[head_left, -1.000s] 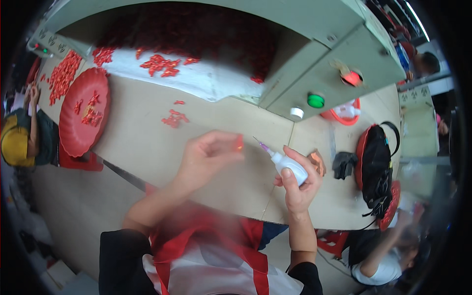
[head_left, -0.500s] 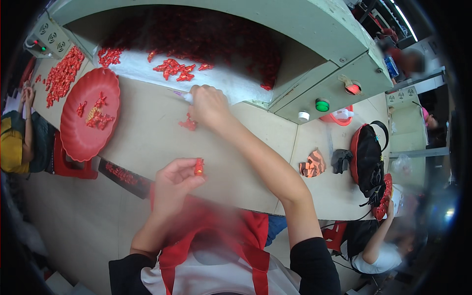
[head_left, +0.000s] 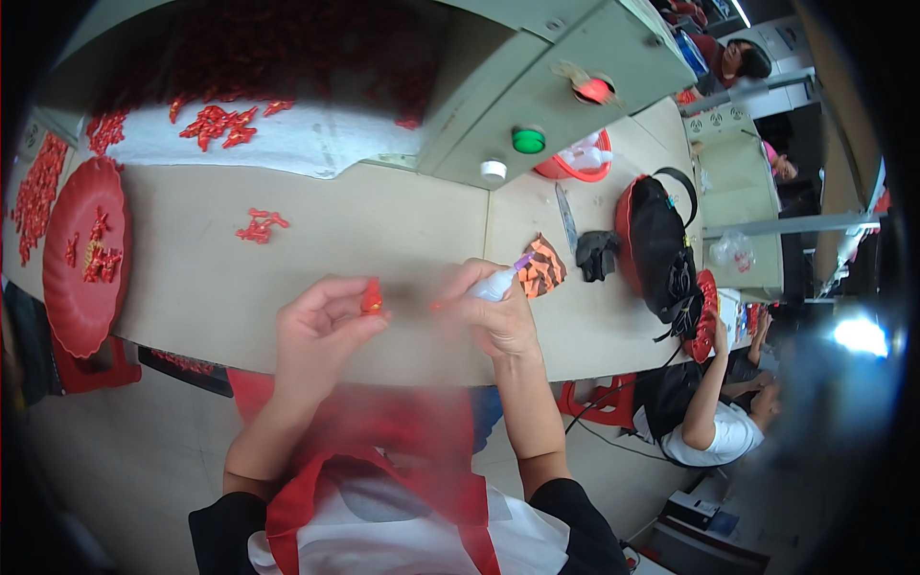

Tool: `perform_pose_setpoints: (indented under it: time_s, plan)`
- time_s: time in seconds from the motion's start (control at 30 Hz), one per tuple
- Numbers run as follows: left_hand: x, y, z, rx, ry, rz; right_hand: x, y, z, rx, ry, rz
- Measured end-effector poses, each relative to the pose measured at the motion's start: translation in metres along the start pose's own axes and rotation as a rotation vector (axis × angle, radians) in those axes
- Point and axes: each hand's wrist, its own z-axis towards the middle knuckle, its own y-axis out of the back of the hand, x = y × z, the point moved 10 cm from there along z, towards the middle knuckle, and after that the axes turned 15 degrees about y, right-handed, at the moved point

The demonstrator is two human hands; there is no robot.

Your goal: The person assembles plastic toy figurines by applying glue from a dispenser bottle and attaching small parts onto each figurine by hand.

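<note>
Red-and-yellow moulded piece point(head_left: 372, 299), pinched in left hand point(head_left: 324, 321) above tabletop point(head_left: 383, 216): hold steady. With squeeze bottle point(head_left: 494, 287) gripped in right hand point(head_left: 505, 331), red blur point(head_left: 437, 306) at fingertips unclear, steer purple nozzle point(head_left: 523, 261) clear of loose red pieces point(head_left: 259, 228) beyond.

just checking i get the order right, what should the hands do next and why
Probably ease the right hand toward the small red piece pinched in the left hand: a blurred red bit shows at the right hand's inner side, and the hands are close but apart. The bottle points its purple nozzle away, so using it first seems less apt.
</note>
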Motion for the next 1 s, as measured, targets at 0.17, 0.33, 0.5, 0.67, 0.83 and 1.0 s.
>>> perform_pose_setpoints:
  time_s: [0.17, 0.33, 0.5, 0.67, 0.83, 1.0]
  plan:
    - [0.001, -0.033, 0.006, 0.041, -0.042, 0.139, 0.016, 0.008, -0.015, -0.088, 0.141, -0.025]
    - [-0.003, -0.040, 0.006, 0.008, -0.111, 0.237, 0.025, 0.006, -0.022, -0.087, 0.112, -0.204]
    - [-0.011, -0.046, 0.004, 0.007, -0.206, 0.345, 0.030, 0.006, -0.021, -0.070, 0.123, -0.334]
    - [-0.029, -0.058, 0.004, -0.024, -0.385, 0.589, 0.052, -0.001, -0.018, 0.033, 0.388, -0.597]
    - [-0.046, -0.078, 0.018, 0.059, -0.413, 0.708, 0.069, 0.004, -0.013, 0.027, 0.517, -0.697]
    - [-0.045, -0.084, 0.036, 0.134, -0.284, 0.660, 0.080, 0.008, -0.002, 0.094, 0.567, -0.756]
